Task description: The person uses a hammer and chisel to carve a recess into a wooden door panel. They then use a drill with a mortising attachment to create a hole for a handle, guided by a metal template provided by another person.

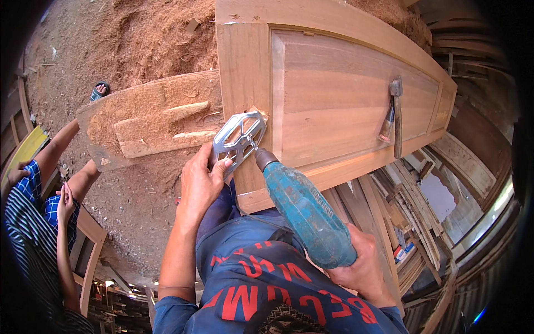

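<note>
My left hand [198, 178] grips a silver metal plate with cut-outs [225, 136], thumb on its near edge. The plate stands at the near left corner of a wooden panelled door [334, 100]. In my right hand [364, 261] is a teal power drill [303, 209], held by its rear end. Its bit [252, 143] points at the plate's openings; whether the tip touches wood is hidden. Just beyond the plate, a rough chipped spot shows on the door's edge. A hammer [397, 111] lies on the door panel, with a chisel-like tool [387, 128] beside it.
A sawdust-covered plank [94, 128] with wood pieces on it extends left of the door. Shavings [156, 33] cover the ground behind. Another person [33, 206] sits at the left, one sandalled foot near the plank. Stacked timber strips [411, 206] lie at the right.
</note>
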The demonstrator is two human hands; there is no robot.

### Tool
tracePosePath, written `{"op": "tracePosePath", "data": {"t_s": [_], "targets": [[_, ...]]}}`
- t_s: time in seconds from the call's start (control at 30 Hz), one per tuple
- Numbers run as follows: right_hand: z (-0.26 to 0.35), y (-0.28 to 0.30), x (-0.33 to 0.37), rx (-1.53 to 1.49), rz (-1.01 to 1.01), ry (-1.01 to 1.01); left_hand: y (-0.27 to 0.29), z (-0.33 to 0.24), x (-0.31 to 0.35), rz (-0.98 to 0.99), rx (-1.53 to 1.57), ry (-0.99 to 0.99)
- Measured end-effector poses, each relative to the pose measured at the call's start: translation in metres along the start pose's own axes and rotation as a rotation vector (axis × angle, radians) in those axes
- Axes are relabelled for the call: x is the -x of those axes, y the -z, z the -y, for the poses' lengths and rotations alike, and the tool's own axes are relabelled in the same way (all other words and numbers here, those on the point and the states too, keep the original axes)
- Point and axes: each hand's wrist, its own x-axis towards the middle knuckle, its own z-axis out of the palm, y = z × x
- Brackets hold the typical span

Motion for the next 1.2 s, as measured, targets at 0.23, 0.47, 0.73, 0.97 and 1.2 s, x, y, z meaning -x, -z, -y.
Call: {"op": "tracePosePath", "data": {"t_s": [0.23,0.47,0.73,0.97,1.2], "targets": [[0.001,0.001,-0.001,-0.026,-0.012,-0.009,0.0,0.001,0.001,-0.002,0.004,0.008],[0.008,0.002,-0.002,-0.007,0.001,-0.015,0.001,-0.002,-0.001,0.009,0.016,0.022],[0.01,0.002,-0.004,-0.011,-0.002,-0.046,0.001,-0.003,0.0,0.003,0.049,0.041],[0.011,0.004,-0.005,-0.002,0.002,-0.022,0.0,-0.001,0.0,0.009,0.047,0.042],[0.011,0.003,-0.005,0.0,-0.014,-0.03,-0.001,0.001,0.0,-0.02,0.016,-0.007]]}}
